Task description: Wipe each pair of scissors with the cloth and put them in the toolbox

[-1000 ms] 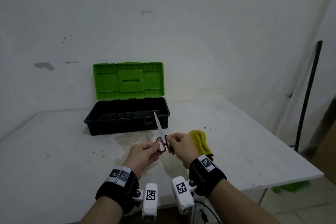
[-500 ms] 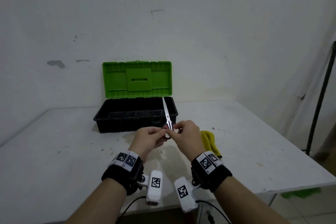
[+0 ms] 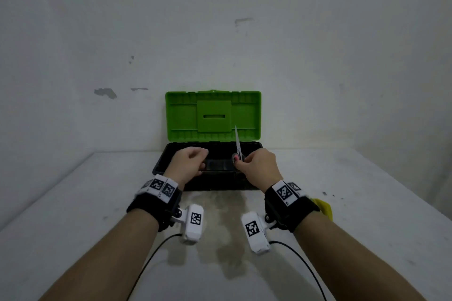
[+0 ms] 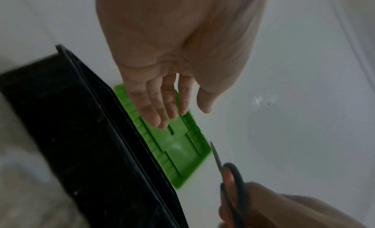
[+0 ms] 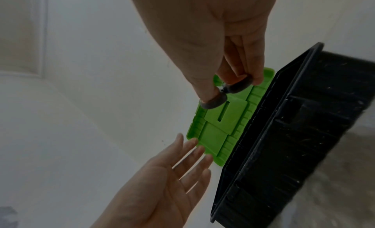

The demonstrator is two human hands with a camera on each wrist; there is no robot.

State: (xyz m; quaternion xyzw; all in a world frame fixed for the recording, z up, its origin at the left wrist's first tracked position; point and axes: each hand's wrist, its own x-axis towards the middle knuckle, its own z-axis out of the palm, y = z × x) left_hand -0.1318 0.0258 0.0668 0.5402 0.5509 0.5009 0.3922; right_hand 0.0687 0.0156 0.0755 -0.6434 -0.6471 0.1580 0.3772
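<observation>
A black toolbox (image 3: 161, 159) with its green lid (image 3: 212, 115) raised stands at the back of the white table. My right hand (image 3: 256, 166) pinches the black and red handles of a pair of scissors (image 3: 238, 146), blades together and pointing up, above the right part of the box. In the right wrist view the thumb and fingers grip the handle loops (image 5: 235, 87). My left hand (image 3: 188, 164) hovers over the left part of the box, holding nothing; its fingers (image 4: 160, 106) lie nearly straight. The yellow cloth (image 3: 324, 208) lies on the table behind my right wrist, mostly hidden.
The white table (image 3: 73, 227) runs to a wall just behind the toolbox (image 4: 61, 135). A stained patch (image 3: 220, 215) marks the tabletop in front of the box. Cables trail from the wrist cameras toward the near edge.
Both hands moved forward from the table's middle to above the toolbox. The left hand let go of the scissors and opened; the right hand alone holds them now.
</observation>
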